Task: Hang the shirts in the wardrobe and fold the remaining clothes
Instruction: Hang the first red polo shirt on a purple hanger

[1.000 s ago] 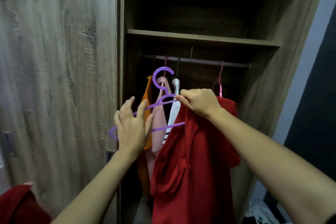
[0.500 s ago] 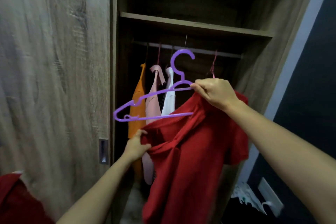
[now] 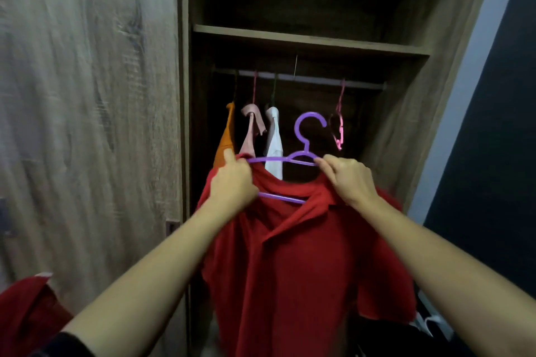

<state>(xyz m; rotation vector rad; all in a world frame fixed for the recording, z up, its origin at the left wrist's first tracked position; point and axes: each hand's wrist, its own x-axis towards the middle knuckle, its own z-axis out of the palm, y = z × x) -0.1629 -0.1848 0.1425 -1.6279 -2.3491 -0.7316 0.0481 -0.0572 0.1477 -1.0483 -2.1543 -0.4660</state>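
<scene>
A red polo shirt (image 3: 301, 269) hangs from a purple plastic hanger (image 3: 307, 136) held up in front of the open wardrobe. My left hand (image 3: 233, 182) grips the shirt's left shoulder over the hanger's left arm. My right hand (image 3: 348, 180) pinches the shirt's collar and the hanger's right arm. The hanger's hook is below the rail (image 3: 304, 80) and not on it. On the rail hang an orange shirt (image 3: 227, 136), a pink shirt (image 3: 252, 127) and a white shirt (image 3: 274, 142).
An empty pink hanger (image 3: 338, 127) hangs at the rail's right. A wooden shelf (image 3: 307, 39) runs above the rail. The shut wardrobe door (image 3: 87, 110) fills the left. More red cloth (image 3: 26, 310) lies at the bottom left. Clothes (image 3: 429, 324) lie at the bottom right.
My left hand rose from the shirt's lower edge to its left shoulder and pulled it over the hanger's left arm. The hanger turned level and moved right.
</scene>
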